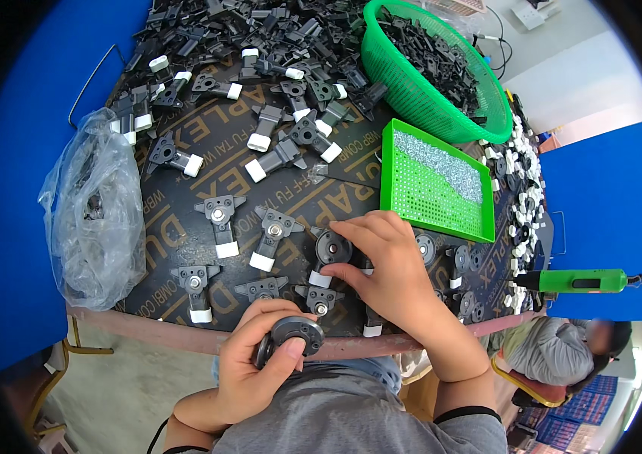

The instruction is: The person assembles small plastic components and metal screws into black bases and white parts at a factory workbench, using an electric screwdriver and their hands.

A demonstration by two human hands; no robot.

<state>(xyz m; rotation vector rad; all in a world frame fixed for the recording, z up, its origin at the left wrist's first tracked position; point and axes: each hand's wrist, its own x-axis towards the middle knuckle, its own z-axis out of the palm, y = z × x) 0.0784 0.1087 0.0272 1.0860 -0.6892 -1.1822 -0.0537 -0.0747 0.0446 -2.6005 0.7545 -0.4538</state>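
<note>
My left hand [241, 378] is closed around a couple of round black plastic discs [294, 331], its thumb pressing on the upper one just off the table's front edge. On the table, my right hand [393, 265] grips a similar black disc [333, 247] between thumb and fingers. That disc lies over a black bracket with a white end cap [320, 279]. Left of it, several brackets [275, 229] lie in loose rows, flat and white-capped, some with a metal washer-like piece at the centre. Right of my hand, other brackets carry discs [425, 248]; my forearm partly hides that row.
A green tray [387, 170] of small metal pieces and a green basket [434, 113] of black parts stand at the right. Heaped black parts [260, 34] fill the back. A clear bag [94, 219] lies left; a green power screwdriver [582, 281] and a seated person [555, 352] are right.
</note>
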